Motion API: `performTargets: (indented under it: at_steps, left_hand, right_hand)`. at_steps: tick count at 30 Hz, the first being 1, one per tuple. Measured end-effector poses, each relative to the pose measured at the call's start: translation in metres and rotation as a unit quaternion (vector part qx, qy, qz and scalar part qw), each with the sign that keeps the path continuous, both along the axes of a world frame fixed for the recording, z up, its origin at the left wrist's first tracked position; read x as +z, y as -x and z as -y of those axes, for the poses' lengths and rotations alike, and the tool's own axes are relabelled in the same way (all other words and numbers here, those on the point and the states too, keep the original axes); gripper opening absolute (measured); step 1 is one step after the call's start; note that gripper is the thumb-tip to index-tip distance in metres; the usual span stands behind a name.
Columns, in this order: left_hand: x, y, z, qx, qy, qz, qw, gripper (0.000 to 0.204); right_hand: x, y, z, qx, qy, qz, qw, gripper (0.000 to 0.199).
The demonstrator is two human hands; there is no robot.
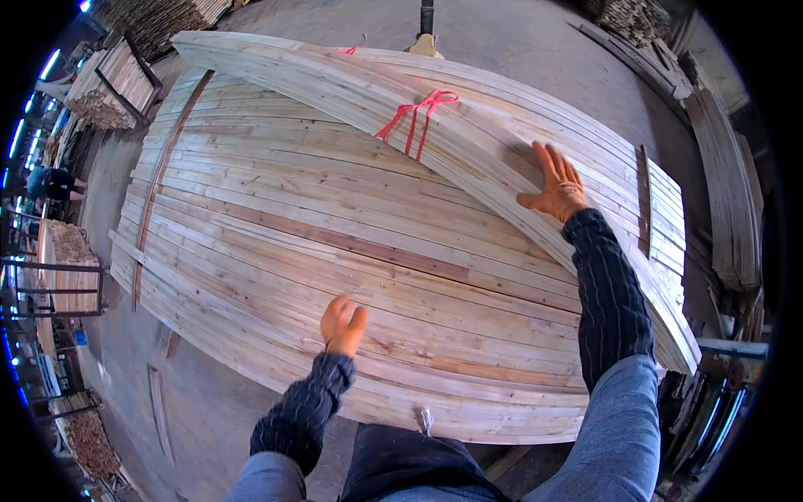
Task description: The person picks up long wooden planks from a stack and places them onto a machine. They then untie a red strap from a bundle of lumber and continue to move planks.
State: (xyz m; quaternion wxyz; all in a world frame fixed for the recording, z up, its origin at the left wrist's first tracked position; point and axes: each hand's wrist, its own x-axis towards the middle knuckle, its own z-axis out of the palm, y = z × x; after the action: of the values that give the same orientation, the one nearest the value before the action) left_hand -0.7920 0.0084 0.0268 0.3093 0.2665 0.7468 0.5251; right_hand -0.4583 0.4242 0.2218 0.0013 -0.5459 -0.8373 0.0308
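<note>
A long bundle of pale boards (485,171), tied with red strap (416,111), lies slantwise on top of a wide layer of planks (360,209). My right hand (559,188), in an orange glove, is on the right part of this bundle with its fingers spread. My left hand (341,326), gloved in the same orange, is over the near planks. Its fingers are half bent and its thumb stands apart, with nothing between them. Whether it touches the wood I cannot tell.
Dark crosswise strips (171,159) lie at the left end of the planks. More stacked lumber (109,88) stands at the far left, and long boards (728,192) lean at the right. Another person (54,182) is at the left edge. Concrete floor (510,42) surrounds the stack.
</note>
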Motion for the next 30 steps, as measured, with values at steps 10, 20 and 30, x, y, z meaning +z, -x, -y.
performTargets:
  at_steps: [10, 20, 30]
  left_hand:
    - [0.068, 0.038, -0.364, 0.043, -0.047, -0.393, 0.917, 0.043]
    - [0.06, 0.105, -0.39, -0.101, -0.034, -0.397, 0.911, 0.02]
    - [0.057, 0.121, -0.404, -0.156, -0.095, -0.247, 0.952, 0.041]
  right_hand:
    - [-0.018, 0.008, -0.016, 0.003, -0.013, -0.01, 1.0, 0.117]
    - [-0.012, 0.01, -0.015, -0.005, -0.007, -0.027, 1.0, 0.112]
    - [-0.016, 0.012, -0.011, 0.01, -0.011, -0.042, 0.999, 0.108]
